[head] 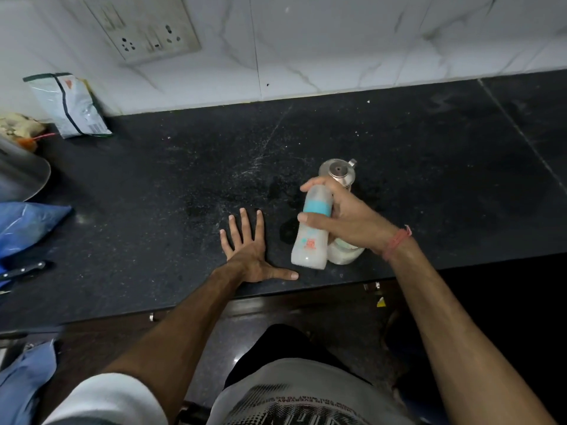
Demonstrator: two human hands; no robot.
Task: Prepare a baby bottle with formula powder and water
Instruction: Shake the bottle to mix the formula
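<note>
The left hand (245, 251) is laid flat on the black table (429, 167), fingers spread, its grip released. At its 3 o'clock, the baby bottle (311, 237) is grasped by the right hand (343, 219): milky white contents, a turquoise collar, a small red print. The cap is blurred. A white container (343, 254) is half hidden behind it. The bottle's long axis runs 12 to 6, cap toward 12.
</note>
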